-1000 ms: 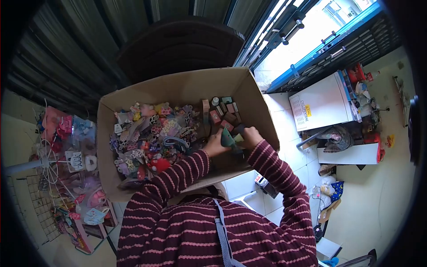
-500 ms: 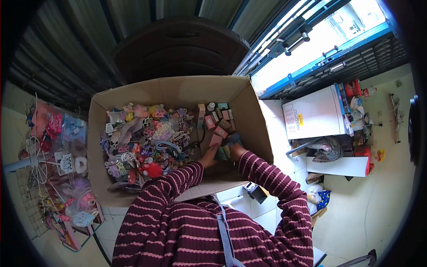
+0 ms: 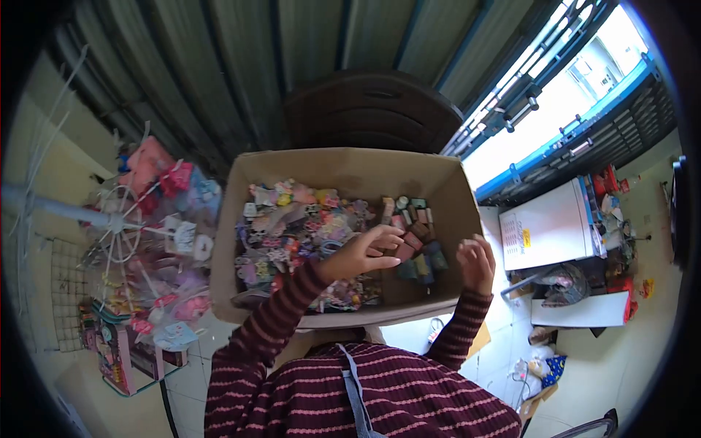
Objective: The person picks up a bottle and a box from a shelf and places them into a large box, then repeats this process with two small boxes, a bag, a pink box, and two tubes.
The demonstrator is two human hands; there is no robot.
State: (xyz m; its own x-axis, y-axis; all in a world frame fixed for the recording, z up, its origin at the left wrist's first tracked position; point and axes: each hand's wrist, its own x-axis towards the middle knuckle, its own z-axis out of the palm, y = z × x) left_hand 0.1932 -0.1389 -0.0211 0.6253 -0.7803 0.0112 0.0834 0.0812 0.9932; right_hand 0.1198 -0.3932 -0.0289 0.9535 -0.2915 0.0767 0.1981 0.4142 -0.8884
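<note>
A large cardboard box (image 3: 350, 164) stands before me. Its left side is filled with a heap of small colourful trinkets (image 3: 274, 255), many in clear wrappers. Toward the right inside it, several small cartons (image 3: 413, 241) in pink, brown and blue-green lie grouped together. My left hand (image 3: 369, 252) hovers over the middle of the box with its fingers apart and nothing in them. Raised by the box's right wall, my right hand (image 3: 477, 263) has loosely bent, parted fingers and no visible object.
Behind the box is a dark chair back (image 3: 372, 109). A rack with bagged pink goods (image 3: 157, 248) stands on the left. To the right are a white appliance (image 3: 544, 233) and a blue-framed gate (image 3: 577, 131). White tiles (image 3: 409, 332) cover the floor.
Both hands have come up from the small cartons and moved apart, the left one leftward and the right one to the box's right side. The camera view has shifted, placing the box further right.
</note>
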